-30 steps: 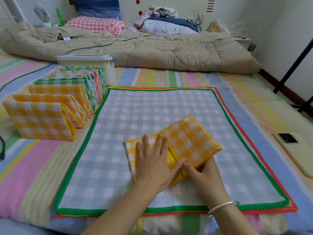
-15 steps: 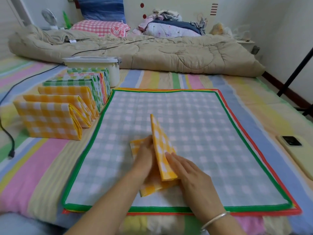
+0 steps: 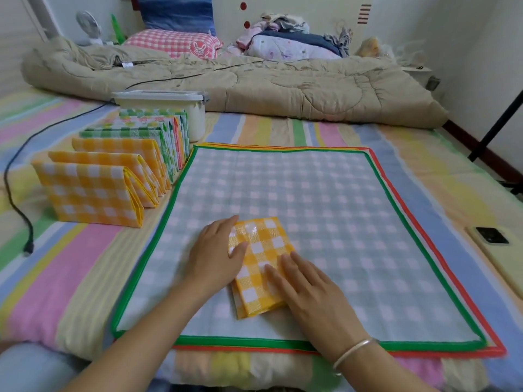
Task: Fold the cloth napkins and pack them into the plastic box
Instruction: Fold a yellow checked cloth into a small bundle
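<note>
Step in hand, as I'm reading it: flattening the last fold on one napkin, packing not yet started

Far left, folded napkins [image 3: 93, 190] are standing on edge in a row on the striped sheet, yellow ones nearest, green-patterned ones behind. The plastic box [image 3: 169, 108] is sitting at the far end of that row, and its lid is looking closed.

Left hand [image 3: 218, 258] is lying along the left edge of the yellow checked napkin [image 3: 260, 264], fingers straight and thumb resting on top. I can't tell if the fingertips are tucking under.

The napkin is lying as a narrow folded rectangle, layered edges showing at its near end, slightly glossy weave, on the flat napkin stack [image 3: 353, 193].

Right hand [image 3: 314, 295] is pressing flat on the near right corner, fingers slightly spread.

Next move is likely calling for lifting the napkin without letting the layers spring open, then standing it with the row or getting the box lid off first
</note>
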Tool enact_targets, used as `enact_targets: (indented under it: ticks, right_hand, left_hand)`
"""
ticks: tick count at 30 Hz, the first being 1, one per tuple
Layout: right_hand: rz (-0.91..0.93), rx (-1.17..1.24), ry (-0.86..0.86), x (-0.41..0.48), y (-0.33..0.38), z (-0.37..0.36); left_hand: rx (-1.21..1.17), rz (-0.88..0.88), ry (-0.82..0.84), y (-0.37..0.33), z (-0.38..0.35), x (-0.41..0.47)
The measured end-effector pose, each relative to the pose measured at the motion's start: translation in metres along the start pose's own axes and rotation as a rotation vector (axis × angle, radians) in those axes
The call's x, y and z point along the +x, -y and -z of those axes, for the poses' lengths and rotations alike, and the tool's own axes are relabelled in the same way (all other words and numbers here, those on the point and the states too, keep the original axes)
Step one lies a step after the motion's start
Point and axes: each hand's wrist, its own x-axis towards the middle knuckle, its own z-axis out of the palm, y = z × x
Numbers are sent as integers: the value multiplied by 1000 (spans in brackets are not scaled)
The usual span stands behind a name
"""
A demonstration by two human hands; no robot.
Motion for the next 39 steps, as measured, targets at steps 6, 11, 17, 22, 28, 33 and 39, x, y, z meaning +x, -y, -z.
enact_targets:
  ticks: [6, 11, 17, 22, 28, 33, 39]
  right_hand:
    - [-87, 59, -42, -12, 2, 8]
    - [-39, -9, 1, -4, 11, 2]
    - [-1, -143, 46, -3, 15, -10]
    - [12, -141, 43, -2, 17, -12]
    - [68, 24, 49, 4, -3, 6]
    - [-83, 341, 72, 30, -36, 23]
    - [-106, 295, 327, 76, -24, -14]
  left_hand:
    - [41, -58, 32, 4, 0, 1]
    - [25, -46, 42, 0, 6, 1]
    - [480, -243, -39, -33, 9, -4]
    - [449, -236, 373, -25, 2, -15]
    - [437, -329, 597, 3, 8, -13]
    - [516, -370, 557, -1, 8, -18]
    - [527, -393, 492, 3, 3, -20]
